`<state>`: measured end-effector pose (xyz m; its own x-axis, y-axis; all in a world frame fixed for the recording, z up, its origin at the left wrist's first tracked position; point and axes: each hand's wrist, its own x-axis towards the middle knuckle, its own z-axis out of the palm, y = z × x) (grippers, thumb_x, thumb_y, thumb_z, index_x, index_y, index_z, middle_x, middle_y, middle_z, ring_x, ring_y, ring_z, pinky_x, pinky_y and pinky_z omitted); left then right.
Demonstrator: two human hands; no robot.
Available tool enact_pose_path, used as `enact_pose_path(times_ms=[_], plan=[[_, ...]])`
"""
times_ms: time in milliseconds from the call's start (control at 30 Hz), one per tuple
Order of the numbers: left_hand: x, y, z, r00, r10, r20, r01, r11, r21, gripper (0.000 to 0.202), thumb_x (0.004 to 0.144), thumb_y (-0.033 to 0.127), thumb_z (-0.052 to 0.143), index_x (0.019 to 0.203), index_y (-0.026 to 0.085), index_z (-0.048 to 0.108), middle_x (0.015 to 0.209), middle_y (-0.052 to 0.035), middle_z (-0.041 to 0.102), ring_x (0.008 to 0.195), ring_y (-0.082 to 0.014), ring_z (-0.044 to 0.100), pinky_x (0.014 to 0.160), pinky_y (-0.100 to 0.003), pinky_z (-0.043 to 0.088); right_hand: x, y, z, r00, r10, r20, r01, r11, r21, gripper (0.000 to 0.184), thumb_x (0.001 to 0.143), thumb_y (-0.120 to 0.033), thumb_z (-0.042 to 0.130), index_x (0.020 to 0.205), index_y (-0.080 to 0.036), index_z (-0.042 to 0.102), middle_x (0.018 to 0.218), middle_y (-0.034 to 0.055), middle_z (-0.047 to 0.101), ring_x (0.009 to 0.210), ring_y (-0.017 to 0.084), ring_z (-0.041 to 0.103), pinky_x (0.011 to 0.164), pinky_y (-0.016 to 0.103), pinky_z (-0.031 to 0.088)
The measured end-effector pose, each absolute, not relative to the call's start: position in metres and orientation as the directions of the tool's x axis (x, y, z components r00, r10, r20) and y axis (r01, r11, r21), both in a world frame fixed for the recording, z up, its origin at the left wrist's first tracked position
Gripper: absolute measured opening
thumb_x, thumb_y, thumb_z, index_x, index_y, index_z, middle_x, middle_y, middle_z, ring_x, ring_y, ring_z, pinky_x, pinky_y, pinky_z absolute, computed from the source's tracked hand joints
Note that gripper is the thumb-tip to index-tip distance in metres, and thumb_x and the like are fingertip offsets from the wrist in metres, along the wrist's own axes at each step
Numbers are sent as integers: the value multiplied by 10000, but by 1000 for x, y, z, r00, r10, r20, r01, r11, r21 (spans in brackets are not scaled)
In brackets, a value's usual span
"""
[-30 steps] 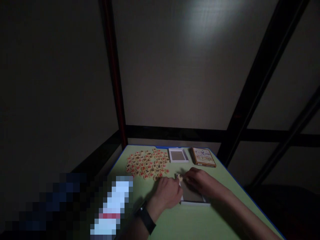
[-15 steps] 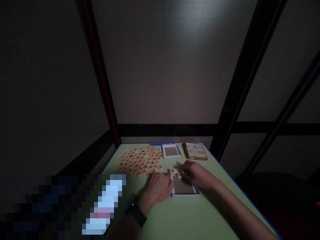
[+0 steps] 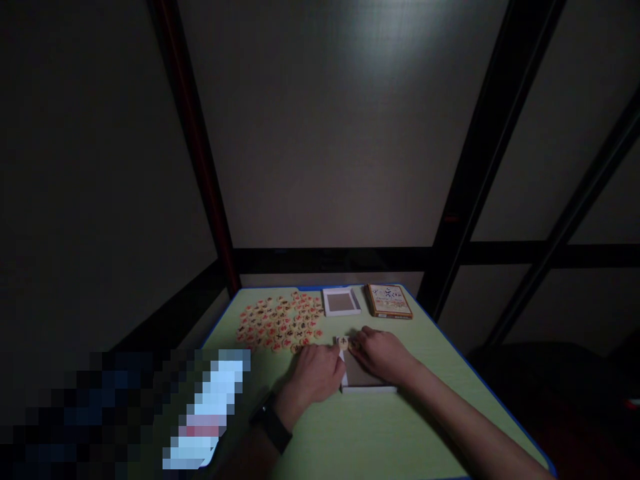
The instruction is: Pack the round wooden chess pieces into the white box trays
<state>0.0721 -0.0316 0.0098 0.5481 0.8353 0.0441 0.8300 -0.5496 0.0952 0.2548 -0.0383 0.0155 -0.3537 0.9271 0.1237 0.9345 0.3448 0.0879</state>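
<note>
A shallow white-rimmed box [image 3: 370,389] with a brown bottom lies in front of me on the table. My left hand [image 3: 317,373], with a dark watch on the wrist, has its fingers curled against the box's left edge. One round Chinese chess piece [image 3: 343,343] with a dark character sits in the far left corner, by my left fingertips. Right beside it, my right hand [image 3: 384,353] reaches over the box, fingers closed on a second Chinese chess piece [image 3: 354,345], which they partly cover. The box's right side is hidden under my right hand.
Many more chess pieces [image 3: 280,321], marked red or black, are spread on the green table [image 3: 330,440] at left. A second shallow box [image 3: 342,312] and a printed box lid [image 3: 390,301] lie toward the back. A blurred-out bright patch covers the lower left.
My right hand has shifted left and slightly down over the box, bringing its fingers onto the second piece beside the corner piece. My left hand has stayed at the box's left edge.
</note>
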Motion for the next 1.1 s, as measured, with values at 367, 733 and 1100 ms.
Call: enact_pose_path(times_ms=[367,733,1100], plan=[[72,-32,10,552,832,46,826,-554,104,345,906,256,351,1006,169,670,935,-138,728,859,-265,689,802,-405,509,252,-41,18,-341,936,83,939,335,76,305,945,-336,410,1002,-143,640,949,131,692,784,219,672,646,281,410],[72,-33,11,557,827,69,820,-562,111,338,895,258,363,996,176,675,915,-124,735,838,-263,694,795,-402,513,268,-42,33,-329,941,75,943,332,-30,394,907,-537,498,991,-182,648,885,112,739,801,262,687,602,284,356],[72,-32,10,559,827,61,821,-562,99,343,907,268,362,1006,166,674,912,-132,731,838,-258,691,784,-386,511,271,-44,36,-371,929,-14,928,371,-27,245,776,-452,649,870,-235,713,810,69,753,741,232,687,588,268,355]])
